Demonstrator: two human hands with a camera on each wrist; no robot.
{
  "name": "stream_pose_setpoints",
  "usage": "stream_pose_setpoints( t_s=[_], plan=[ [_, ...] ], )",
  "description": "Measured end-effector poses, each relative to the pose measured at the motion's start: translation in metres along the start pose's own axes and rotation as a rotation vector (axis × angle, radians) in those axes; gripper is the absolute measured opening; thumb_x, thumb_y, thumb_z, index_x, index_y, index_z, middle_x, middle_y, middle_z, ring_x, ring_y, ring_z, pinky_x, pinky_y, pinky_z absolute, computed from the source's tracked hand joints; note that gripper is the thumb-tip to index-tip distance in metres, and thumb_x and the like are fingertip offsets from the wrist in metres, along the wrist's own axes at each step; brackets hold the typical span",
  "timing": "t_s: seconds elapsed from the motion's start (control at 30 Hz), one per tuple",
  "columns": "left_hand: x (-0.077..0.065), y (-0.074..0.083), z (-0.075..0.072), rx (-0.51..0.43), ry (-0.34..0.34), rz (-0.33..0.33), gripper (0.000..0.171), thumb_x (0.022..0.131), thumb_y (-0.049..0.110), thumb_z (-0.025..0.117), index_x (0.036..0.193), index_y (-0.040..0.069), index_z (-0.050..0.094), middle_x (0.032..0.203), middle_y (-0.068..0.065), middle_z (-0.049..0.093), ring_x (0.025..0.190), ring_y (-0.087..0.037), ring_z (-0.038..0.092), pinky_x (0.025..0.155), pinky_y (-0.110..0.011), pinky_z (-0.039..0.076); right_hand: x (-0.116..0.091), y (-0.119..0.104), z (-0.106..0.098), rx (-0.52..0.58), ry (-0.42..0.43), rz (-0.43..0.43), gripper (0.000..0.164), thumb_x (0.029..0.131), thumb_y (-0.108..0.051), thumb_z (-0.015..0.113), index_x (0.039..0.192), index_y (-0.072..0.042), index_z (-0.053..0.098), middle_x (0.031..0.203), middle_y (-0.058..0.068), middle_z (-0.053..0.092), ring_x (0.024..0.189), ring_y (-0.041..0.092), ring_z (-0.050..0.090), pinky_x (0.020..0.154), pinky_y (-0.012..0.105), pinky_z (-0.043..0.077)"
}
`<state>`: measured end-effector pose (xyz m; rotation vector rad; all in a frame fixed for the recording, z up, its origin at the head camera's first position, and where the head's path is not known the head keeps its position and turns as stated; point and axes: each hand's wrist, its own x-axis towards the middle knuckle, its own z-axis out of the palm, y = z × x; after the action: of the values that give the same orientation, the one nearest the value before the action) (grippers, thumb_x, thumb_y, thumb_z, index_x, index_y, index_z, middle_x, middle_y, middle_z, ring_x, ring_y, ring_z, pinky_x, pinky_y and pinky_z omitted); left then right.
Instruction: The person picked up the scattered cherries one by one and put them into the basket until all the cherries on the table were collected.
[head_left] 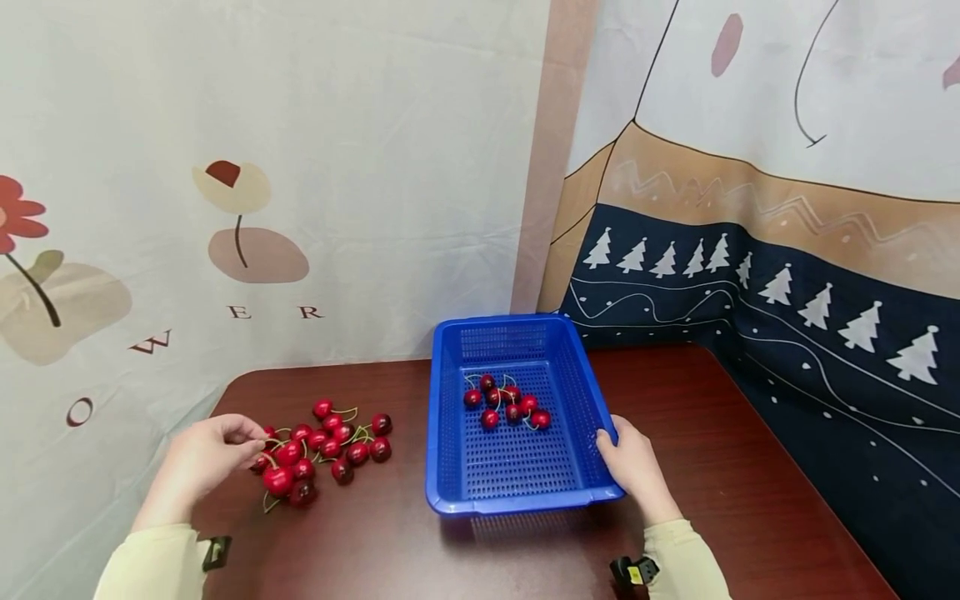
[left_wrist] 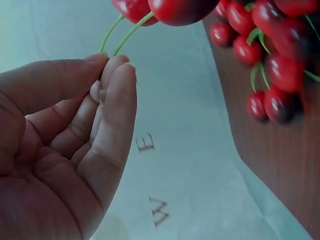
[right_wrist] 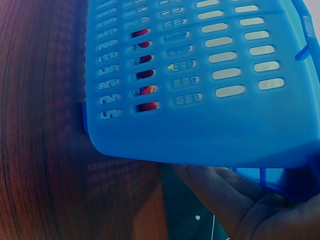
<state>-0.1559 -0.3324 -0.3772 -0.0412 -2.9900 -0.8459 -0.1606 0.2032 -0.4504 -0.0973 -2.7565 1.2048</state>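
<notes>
Between thumb and fingertips, my left hand [head_left: 201,457] pinches the thin green stems of two cherries [left_wrist: 182,9] at the left side of the table. Just beyond it lies a loose pile of red and dark-red cherries [head_left: 330,448], many with green stems. My right hand [head_left: 636,462] grips the right rim of a blue plastic basket [head_left: 517,502], thumb on top and fingers hidden under the edge. Inside the basket, several cherries [head_left: 513,412] lie on the perforated floor. The right wrist view shows the slotted basket wall [right_wrist: 200,130] with red through its slots.
The dark reddish-brown table [head_left: 375,550] ends at the back against a pale printed cloth [head_left: 390,183]. A navy cloth with white trees [head_left: 780,283] hangs along the right side. The basket stands between the cherry pile and my right hand.
</notes>
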Motion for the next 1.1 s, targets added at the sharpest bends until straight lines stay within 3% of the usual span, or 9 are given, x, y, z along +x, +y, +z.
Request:
stream_pose_setpoints(
  t_s=[0.17, 0.4, 0.87, 1.1],
  plan=[
    [0.009, 0.022, 0.01, -0.045, 0.022, 0.025, 0.005, 0.089, 0.01, 0.071, 0.091, 0.005, 0.07, 0.073, 0.001, 0.069, 0.063, -0.014, 0.063, 0.054, -0.032, 0.045, 0.0, 0.003, 0.001, -0.003, 0.002, 0.001, 0.038, 0.097, -0.011, 0.052, 0.128, 0.012, 0.054, 0.111, 0.028, 0.065, 0.089, 0.033, 0.065, 0.079, 0.051, 0.052],
    [0.021, 0.052, 0.025, -0.106, 0.056, 0.077, 0.005, 0.087, 0.01, 0.073, 0.091, 0.007, 0.071, 0.078, -0.001, 0.071, 0.066, -0.015, 0.066, 0.059, -0.03, 0.049, 0.001, 0.003, 0.002, 0.002, -0.003, 0.014, 0.04, 0.097, -0.011, 0.051, 0.13, 0.012, 0.053, 0.114, 0.029, 0.064, 0.091, 0.034, 0.065, 0.081, 0.052, 0.052],
    [0.044, 0.106, 0.048, -0.261, 0.0, 0.144, 0.004, 0.088, 0.005, 0.073, 0.092, 0.005, 0.071, 0.082, -0.003, 0.069, 0.071, -0.017, 0.07, 0.062, -0.026, 0.054, 0.001, 0.001, 0.002, 0.001, 0.015, 0.0, 0.038, 0.096, -0.009, 0.053, 0.128, 0.012, 0.054, 0.113, 0.029, 0.064, 0.092, 0.035, 0.065, 0.083, 0.053, 0.052],
    [0.053, 0.13, 0.058, -0.31, -0.01, 0.192, 0.005, 0.088, 0.005, 0.072, 0.094, 0.004, 0.072, 0.083, -0.005, 0.068, 0.074, -0.021, 0.07, 0.067, -0.034, 0.059, 0.0, -0.001, 0.001, -0.005, 0.025, -0.01, 0.037, 0.095, -0.009, 0.053, 0.126, 0.013, 0.055, 0.113, 0.03, 0.064, 0.093, 0.036, 0.065, 0.083, 0.053, 0.051]
  ],
)
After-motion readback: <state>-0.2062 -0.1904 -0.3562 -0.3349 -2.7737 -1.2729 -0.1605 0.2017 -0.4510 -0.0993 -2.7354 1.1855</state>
